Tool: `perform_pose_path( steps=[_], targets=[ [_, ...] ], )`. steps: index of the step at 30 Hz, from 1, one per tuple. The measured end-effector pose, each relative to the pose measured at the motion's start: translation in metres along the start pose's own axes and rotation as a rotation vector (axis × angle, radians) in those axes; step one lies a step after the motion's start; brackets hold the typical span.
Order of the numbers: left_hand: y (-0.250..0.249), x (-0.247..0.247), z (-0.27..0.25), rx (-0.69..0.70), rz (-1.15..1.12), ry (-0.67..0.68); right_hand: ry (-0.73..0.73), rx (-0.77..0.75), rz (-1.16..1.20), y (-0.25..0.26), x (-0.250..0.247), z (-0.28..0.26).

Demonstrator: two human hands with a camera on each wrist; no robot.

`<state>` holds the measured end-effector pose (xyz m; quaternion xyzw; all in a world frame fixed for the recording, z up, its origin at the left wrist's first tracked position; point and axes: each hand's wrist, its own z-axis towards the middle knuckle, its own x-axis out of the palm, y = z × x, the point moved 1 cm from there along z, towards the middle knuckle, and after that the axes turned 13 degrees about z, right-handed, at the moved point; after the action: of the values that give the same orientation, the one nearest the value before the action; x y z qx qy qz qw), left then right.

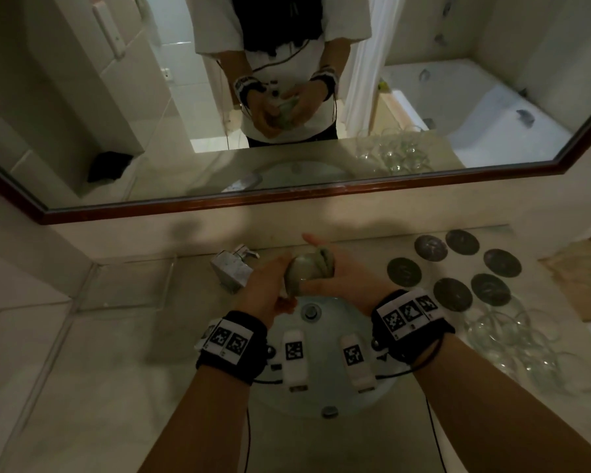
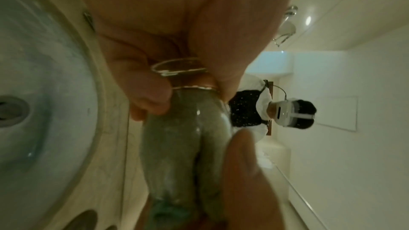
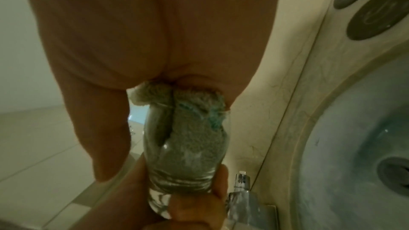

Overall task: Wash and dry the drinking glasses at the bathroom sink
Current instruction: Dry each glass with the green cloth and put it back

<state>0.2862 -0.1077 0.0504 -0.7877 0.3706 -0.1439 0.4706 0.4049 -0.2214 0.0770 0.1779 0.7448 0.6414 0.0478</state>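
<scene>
Above the sink (image 1: 382, 380), just in front of the tap (image 1: 232, 268), both hands work on one drinking glass (image 1: 299, 268). The left hand (image 1: 263, 291) curls round the thick base of the glass and holds it tilted on its side over the bowl. The right hand (image 1: 342, 278) pinches a bunched cloth (image 1: 323, 259) that is stuffed through the rim; its thumb points out toward the wall while the other fingers close on the cloth. In the right wrist view the cloth (image 3: 194, 137) fills most of the inside of the glass (image 3: 188, 155), with a blue-edged fold showing at the mouth. No water is seen running from the tap.

Judging by this, the step in hand is drying or wiping the inside of one glass. The next move likely calls for twisting the cloth against the wall while the left hand keeps the base steady, then drawing the cloth out without letting the glass slip.

To the right of the sink, a cluster of clear glasses (image 1: 512, 339) waits on the counter, and beyond them, nearer the wall, lie six dark round coasters (image 1: 452, 293). Whether those glasses are already washed cannot be told. Behind the sink, the mirror (image 1: 287, 97) shows the same two hands at the glass.
</scene>
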Motion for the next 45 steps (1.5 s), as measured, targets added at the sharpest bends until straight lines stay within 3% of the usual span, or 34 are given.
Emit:
perform_pose_path(
  steps=[3, 8, 10, 15, 17, 19, 24, 28, 32, 40, 45],
  targets=[
    [-0.003, 0.005, 0.005, -0.137, -0.167, 0.021, 0.053, -0.031, -0.187, 0.003, -0.005, 0.004],
    [-0.007, 0.016, 0.007, -0.209, -0.176, -0.004, 0.057, -0.141, -0.401, 0.000, -0.020, 0.010],
    [-0.010, 0.020, 0.007, -0.174, -0.153, 0.017, 0.005, -0.130, -0.287, -0.006, -0.031, 0.009],
    [-0.023, 0.032, 0.000, 0.001, 0.044, -0.002, -0.160, 0.079, 0.547, -0.017, -0.058, 0.010],
    [-0.025, 0.035, -0.001, 0.103, 0.057, -0.020, -0.180, 0.140, 0.726, -0.018, -0.063, 0.012],
    [-0.026, 0.038, -0.002, 0.234, 0.079, -0.005, -0.156, 0.203, 0.775, -0.013, -0.066, 0.010],
    [-0.018, 0.045, 0.000, 0.508, 0.484, -0.009, -0.059, 0.425, 0.824, -0.008, -0.071, 0.004],
    [-0.019, 0.049, -0.002, 0.512, 0.586, -0.108, -0.050, 0.520, 0.870, -0.010, -0.077, 0.002],
    [-0.024, 0.053, -0.006, 0.539, 0.599, -0.160, -0.049, 0.466, 0.877, -0.008, -0.079, 0.006],
    [-0.011, 0.070, -0.023, 0.313, 0.203, -0.178, -0.063, 0.271, 0.702, -0.008, -0.074, 0.007],
    [-0.001, 0.065, -0.009, -0.006, 0.006, -0.247, 0.036, 0.235, 0.366, -0.012, -0.055, 0.000]
  ],
)
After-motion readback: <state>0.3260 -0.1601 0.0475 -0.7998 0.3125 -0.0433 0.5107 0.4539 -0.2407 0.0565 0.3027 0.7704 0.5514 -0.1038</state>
